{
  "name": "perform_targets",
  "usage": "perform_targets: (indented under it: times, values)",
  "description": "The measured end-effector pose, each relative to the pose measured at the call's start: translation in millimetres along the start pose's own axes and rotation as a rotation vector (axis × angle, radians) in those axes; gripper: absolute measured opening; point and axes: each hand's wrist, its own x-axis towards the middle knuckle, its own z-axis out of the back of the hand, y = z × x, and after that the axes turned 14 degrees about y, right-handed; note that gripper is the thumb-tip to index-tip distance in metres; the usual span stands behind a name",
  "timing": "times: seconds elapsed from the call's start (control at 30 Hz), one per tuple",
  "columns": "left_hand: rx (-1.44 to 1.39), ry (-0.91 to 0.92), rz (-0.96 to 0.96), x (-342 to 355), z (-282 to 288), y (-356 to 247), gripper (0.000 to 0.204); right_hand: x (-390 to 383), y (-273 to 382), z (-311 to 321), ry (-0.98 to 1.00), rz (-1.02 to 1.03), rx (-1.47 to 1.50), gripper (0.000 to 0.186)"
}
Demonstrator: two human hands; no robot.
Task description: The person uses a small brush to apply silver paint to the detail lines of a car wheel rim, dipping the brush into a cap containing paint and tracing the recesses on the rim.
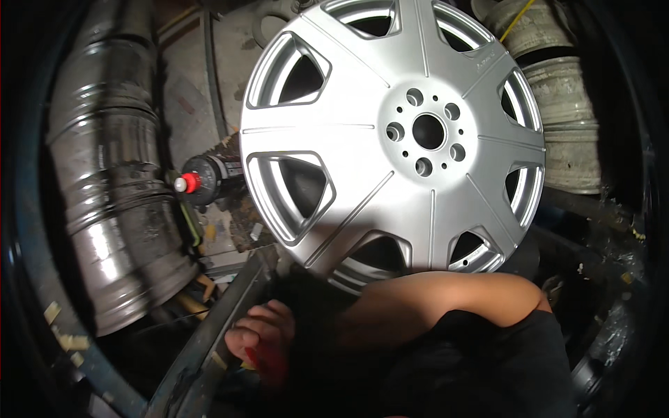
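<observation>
A large silver alloy wheel (348,139) with broad flat spokes fills the upper middle, its face turned up. My right forearm reaches across from the right, just below the wheel's near edge. Past a dark patch that hides the wrist, my right hand (261,333) shows curled fingers, closed around a red object (270,366) whose kind I cannot make out. That hand is low and left of the wheel, beside a dark metal bar (226,320). My left hand does not show.
Stacked shiny wheel rims (115,174) line the left side. More dull, dirty rims (564,118) stand behind the wheel on the right. A dark bottle with a red cap (191,183) lies left of the wheel. Crumpled clear plastic (617,327) hangs at the right.
</observation>
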Motion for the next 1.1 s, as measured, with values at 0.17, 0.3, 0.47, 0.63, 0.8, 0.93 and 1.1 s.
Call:
perform_targets:
  times: [0.17, 0.3, 0.47, 0.63, 0.8, 0.93, 1.1]
  values:
    - [0.157, -0.08, -0.11, 8, -34, -3, 0.067, -35, -25, -59, -0.39, 0.216, 0.339, 0.023]
    - [0.202, -0.207, -0.059, 7, -51, -2, 0.07, -21, -36, -114, -0.688, 0.364, 0.361, 0.015]
    - [0.27, -0.334, 0.009, 1, -56, -7, 0.073, -8, -46, -137, -1.091, 0.303, -0.314, 0.015]
    - [0.303, -0.382, 0.07, -1, -61, -16, 0.068, -4, -42, -158, -0.872, 0.091, -0.642, 0.014]
    - [0.371, -0.344, 0.083, 0, -66, -20, 0.06, -1, -42, -173, -1.036, 0.399, -0.657, 0.019]
    - [0.421, -0.413, 0.126, -2, -70, -20, 0.056, -1, -46, -175, -0.866, 0.553, -0.459, 0.016]
    - [0.368, -0.407, 0.143, -3, -70, -24, 0.051, 3, -47, -170, -1.138, 0.43, 0.012, 0.016]
